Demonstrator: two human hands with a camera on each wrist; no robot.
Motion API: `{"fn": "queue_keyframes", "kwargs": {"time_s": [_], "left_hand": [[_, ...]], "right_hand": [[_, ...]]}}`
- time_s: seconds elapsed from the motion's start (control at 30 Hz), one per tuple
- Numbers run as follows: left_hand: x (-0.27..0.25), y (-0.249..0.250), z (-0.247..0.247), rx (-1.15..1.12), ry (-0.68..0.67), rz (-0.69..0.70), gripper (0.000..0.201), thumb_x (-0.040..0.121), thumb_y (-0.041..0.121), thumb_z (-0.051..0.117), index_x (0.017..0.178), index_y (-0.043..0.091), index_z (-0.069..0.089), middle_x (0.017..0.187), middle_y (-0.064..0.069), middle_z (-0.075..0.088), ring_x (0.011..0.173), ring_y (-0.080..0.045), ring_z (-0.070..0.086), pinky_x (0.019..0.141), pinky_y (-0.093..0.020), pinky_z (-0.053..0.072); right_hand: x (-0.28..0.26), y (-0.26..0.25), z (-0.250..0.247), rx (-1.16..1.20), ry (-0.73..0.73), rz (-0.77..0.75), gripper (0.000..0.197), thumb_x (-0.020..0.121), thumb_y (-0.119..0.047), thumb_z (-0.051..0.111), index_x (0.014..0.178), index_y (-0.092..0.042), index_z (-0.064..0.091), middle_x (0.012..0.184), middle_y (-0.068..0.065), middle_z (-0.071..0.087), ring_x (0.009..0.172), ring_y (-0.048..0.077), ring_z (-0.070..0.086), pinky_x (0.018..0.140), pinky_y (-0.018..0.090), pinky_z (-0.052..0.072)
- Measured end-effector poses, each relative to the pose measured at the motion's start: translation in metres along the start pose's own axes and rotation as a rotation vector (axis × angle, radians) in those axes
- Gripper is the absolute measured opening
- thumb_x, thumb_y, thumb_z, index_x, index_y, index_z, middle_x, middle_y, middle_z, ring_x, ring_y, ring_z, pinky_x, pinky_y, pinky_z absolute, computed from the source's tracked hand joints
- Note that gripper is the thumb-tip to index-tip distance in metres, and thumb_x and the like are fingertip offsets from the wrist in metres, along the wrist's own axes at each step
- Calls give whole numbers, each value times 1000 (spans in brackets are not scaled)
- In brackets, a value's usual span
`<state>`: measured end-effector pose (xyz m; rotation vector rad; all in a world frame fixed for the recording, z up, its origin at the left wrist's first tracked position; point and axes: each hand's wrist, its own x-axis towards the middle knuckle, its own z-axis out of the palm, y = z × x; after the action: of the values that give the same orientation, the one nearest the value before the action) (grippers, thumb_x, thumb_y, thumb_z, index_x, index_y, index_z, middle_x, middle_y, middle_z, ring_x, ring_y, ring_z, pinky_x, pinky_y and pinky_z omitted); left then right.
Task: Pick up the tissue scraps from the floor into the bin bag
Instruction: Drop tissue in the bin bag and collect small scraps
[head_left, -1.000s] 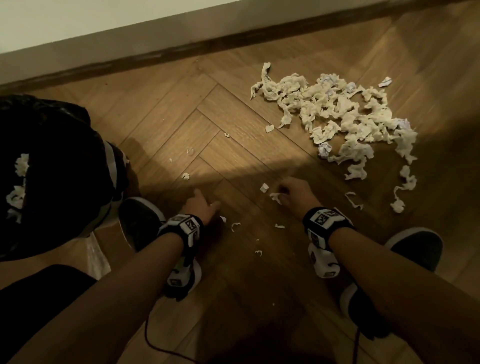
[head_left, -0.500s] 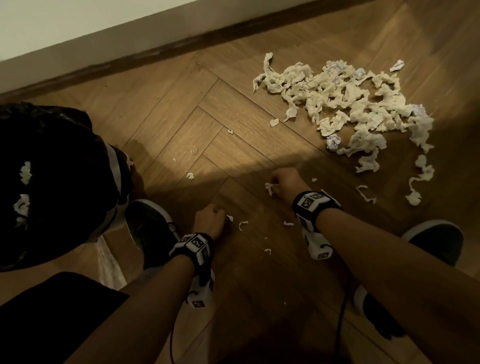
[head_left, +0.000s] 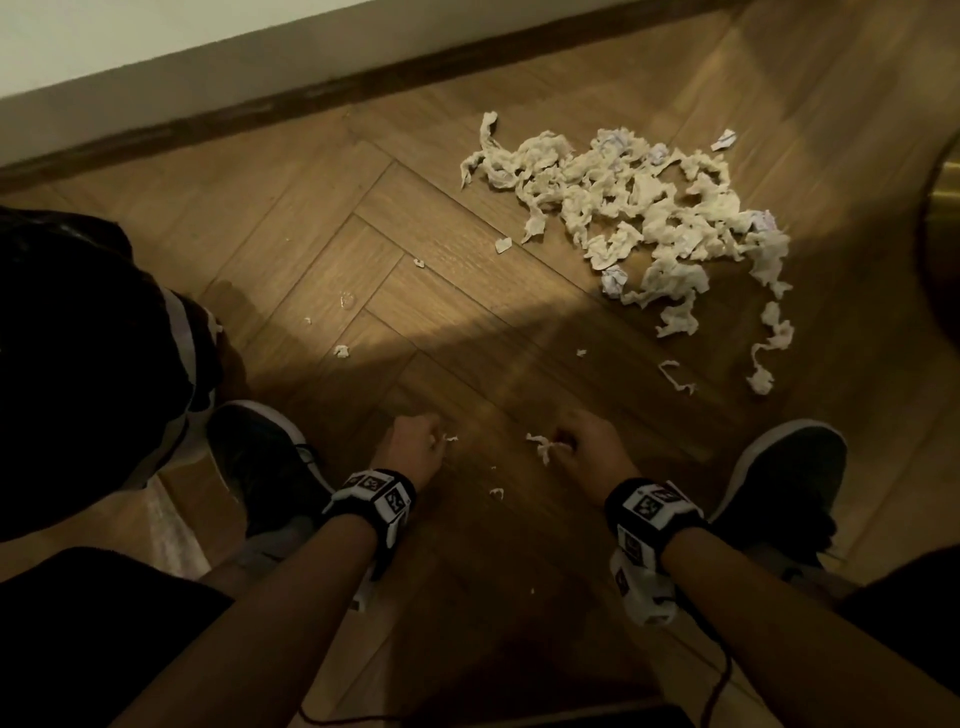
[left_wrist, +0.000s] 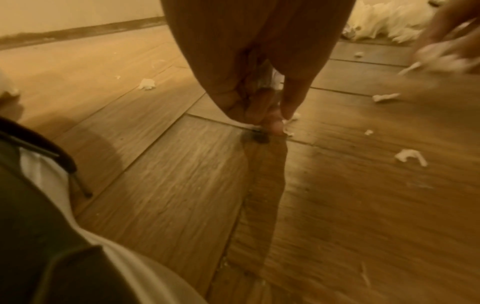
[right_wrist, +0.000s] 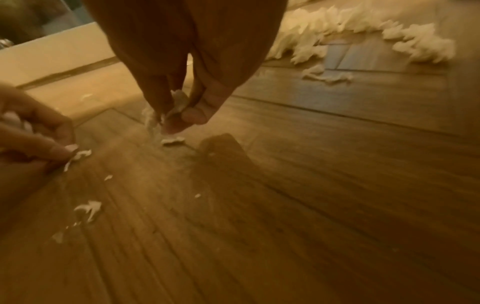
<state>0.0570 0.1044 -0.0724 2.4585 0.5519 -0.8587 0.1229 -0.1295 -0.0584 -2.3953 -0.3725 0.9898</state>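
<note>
Crouching over the floor (head_left: 322, 249), I pinch small tissue scraps (head_left: 543, 447) in my right hand (head_left: 582, 452) and left hand (head_left: 410, 447); next, the big pile (head_left: 639, 218) and the bin bag (head_left: 78, 338) beside me.

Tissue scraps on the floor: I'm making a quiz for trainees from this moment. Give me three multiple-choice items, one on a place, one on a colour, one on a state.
1. Where does the big pile of tissue scraps lie?
A. Inside the bin bag
B. On the wooden floor, ahead and to the person's right
C. On a shoe

2. What colour is the bin bag?
A. Black
B. Blue
C. Clear

3. What is the right hand doing?
A. Lying flat and open on the floor
B. Gripping the bag's rim
C. Pinching a small scrap just above the floor

Answers:
1 B, the head view shows the heap on bare floor to the upper right.
2 A, it shows dark black at the left.
3 C, the right wrist view shows fingertips closed on tissue.
</note>
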Motion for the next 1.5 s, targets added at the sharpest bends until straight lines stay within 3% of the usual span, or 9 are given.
{"fn": "queue_keyframes", "kwargs": {"time_s": [0.13, 0.4, 0.7, 0.87, 1.0, 1.13, 1.27, 1.4, 1.5], "left_hand": [[-5, 1, 6, -26, 10, 31, 12, 88, 24, 61, 91, 13, 63, 88, -10, 67, 81, -28, 64, 69, -34, 53], [1, 5, 10, -63, 11, 30, 11, 87, 18, 60, 96, 14, 54, 90, -13, 65, 83, -30, 63, 71, -35, 53], [-2, 2, 14, -278, 102, -55, 28, 87, 11, 62, 111, 14, 48, 91, -1, 53, 81, -15, 54, 70, -25, 43], [3, -1, 18, -270, 136, -97, 8, 86, 15, 67, 89, 9, 65, 90, -9, 66, 84, -20, 63, 67, -23, 43], [3, 4, 16, -281, 75, -123, 12, 89, 16, 60, 84, 9, 69, 87, -9, 71, 86, -21, 65, 73, -27, 49], [-9, 18, 17, -470, -82, -155, 19, 87, 11, 55, 71, 18, 63, 76, -5, 65, 72, -20, 59, 66, -30, 45], [-42, 45, 19, -734, -149, -157, 17, 89, 3, 54, 73, 2, 62, 74, -13, 58, 68, -23, 55, 62, -35, 43], [-76, 49, 28, -1150, -164, -451, 37, 96, 16, 43, 60, 10, 51, 43, -1, 42, 32, -11, 36, 42, -21, 27], [-98, 57, 30, -1466, -201, -515, 37, 97, 24, 37, 64, 13, 46, 42, 0, 38, 31, -10, 32, 35, -16, 25]], "right_hand": [[10, -3, 18, -63, -20, -27, 10, 91, -11, 57, 97, -9, 64, 105, 1, 48, 88, 11, 43, 74, 19, 34], [27, -8, 21, -165, -68, -39, 15, 91, -7, 54, 104, -8, 61, 111, 6, 47, 94, 25, 53, 78, 34, 45], [38, -9, 20, -76, -100, 69, 34, 89, -6, 57, 122, -11, 56, 123, 10, 54, 113, 28, 52, 91, 32, 44], [38, -6, 20, -211, -138, -30, 21, 93, -11, 52, 109, -7, 65, 114, 9, 54, 105, 26, 53, 81, 29, 39], [39, -17, 13, -247, -204, -27, 23, 93, -12, 54, 110, -6, 69, 114, 11, 61, 105, 25, 57, 83, 30, 44], [20, -43, 11, -172, -300, -112, 24, 93, -14, 57, 112, -6, 67, 115, 10, 63, 106, 22, 59, 92, 30, 47], [-22, -63, 13, 72, -103, -229, 18, 87, -6, 63, 102, -7, 72, 100, 6, 66, 93, 17, 60, 76, 17, 40], [-51, -81, 12, 156, -71, -242, 12, 83, -4, 65, 92, -6, 72, 94, 8, 67, 83, 15, 59, 72, 20, 42], [-66, -96, 8, 175, -27, -241, 10, 82, -5, 63, 89, -4, 71, 80, -5, 61, 69, 2, 50, 61, 10, 33]]}}
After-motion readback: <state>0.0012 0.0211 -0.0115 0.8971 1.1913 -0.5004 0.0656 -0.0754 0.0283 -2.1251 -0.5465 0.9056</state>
